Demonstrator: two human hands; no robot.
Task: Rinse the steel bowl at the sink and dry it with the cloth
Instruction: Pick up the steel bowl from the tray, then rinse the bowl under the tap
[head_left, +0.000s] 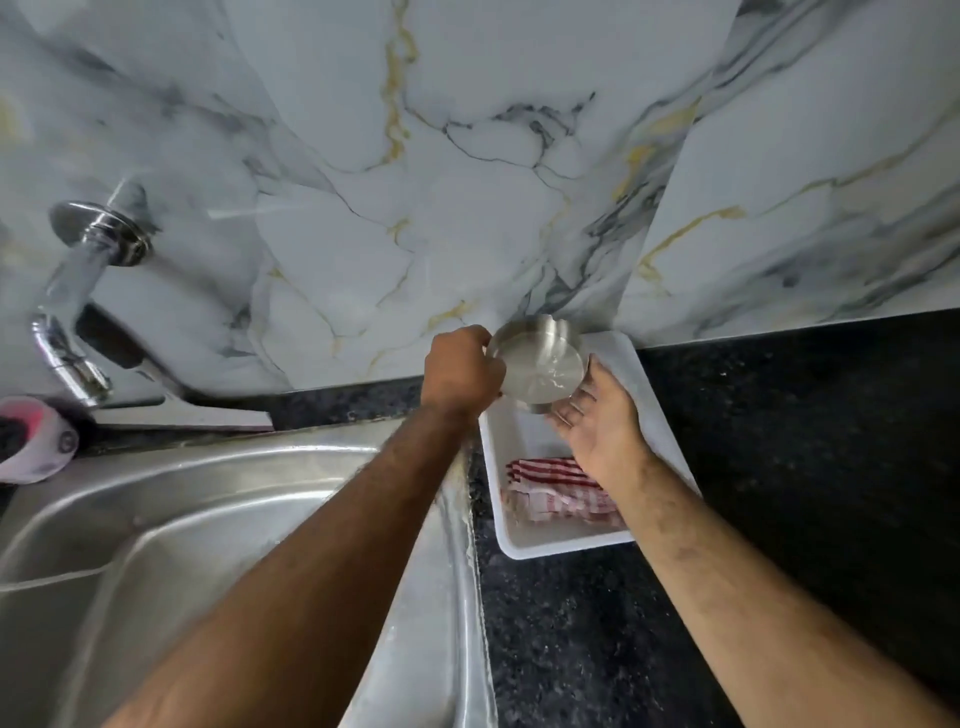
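The small steel bowl (537, 361) is held up over the far end of a white tray (670, 431), turned so its underside faces me. My left hand (462, 371) is closed on the bowl's left rim. My right hand (597, 421) is palm up with fingers spread, its fingertips touching the bowl's lower right edge. A folded red-and-white striped cloth (561, 493) lies in the near part of the tray, partly hidden by my right wrist. The steel sink (182, 519) lies to the left below my left forearm.
A chrome tap (72, 322) juts from the marble wall over the sink's far left. A pink and white object (36, 439) sits at the sink's far left edge. Dark speckled counter (805, 467) stretches right of the tray.
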